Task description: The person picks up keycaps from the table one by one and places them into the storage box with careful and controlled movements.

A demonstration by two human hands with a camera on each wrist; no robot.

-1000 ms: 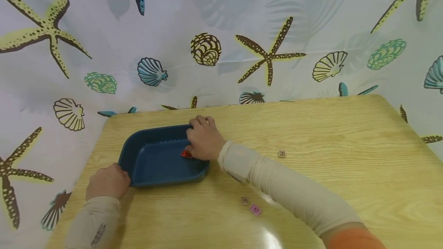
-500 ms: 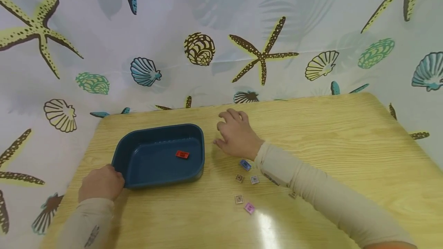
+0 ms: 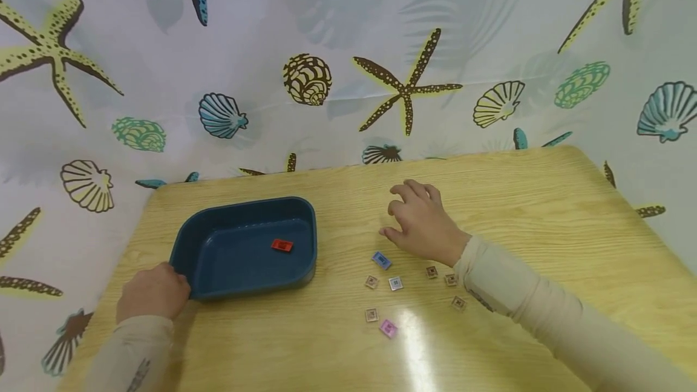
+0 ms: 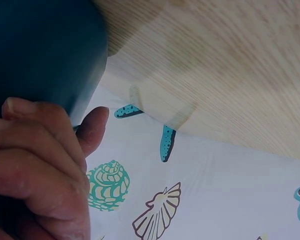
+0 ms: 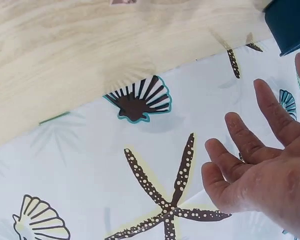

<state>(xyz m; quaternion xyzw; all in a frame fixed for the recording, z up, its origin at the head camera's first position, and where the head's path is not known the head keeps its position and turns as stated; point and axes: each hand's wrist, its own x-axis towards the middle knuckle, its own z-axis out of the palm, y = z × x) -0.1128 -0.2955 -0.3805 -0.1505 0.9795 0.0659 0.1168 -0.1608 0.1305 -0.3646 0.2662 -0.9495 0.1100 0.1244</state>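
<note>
My left hand (image 3: 154, 292) grips the near-left rim of a dark blue plastic tray (image 3: 245, 291). In the left wrist view, the thumb and curled fingers (image 4: 45, 125) close over the tray's edge. Inside the tray, toward its right side, lies a small flat red rectangular piece (image 3: 282, 245) with dark print. My right hand (image 3: 427, 222) is over the table right of the tray, holding nothing, its fingers spread and slightly bent. A small blue rectangular piece (image 3: 382, 260) lies just below its thumb on the table.
Several small brownish printed squares (image 3: 432, 272) lie on the wooden table (image 3: 533, 228), along with a pale grey-white one (image 3: 395, 284) and a pink one (image 3: 388, 328). A white curtain (image 3: 337, 11) with starfish and shells hangs behind the table.
My right hand has left the tray and moved right across the table, uncovering the red piece in the tray and several small pieces on the table. My left hand keeps its grip on the rim.
</note>
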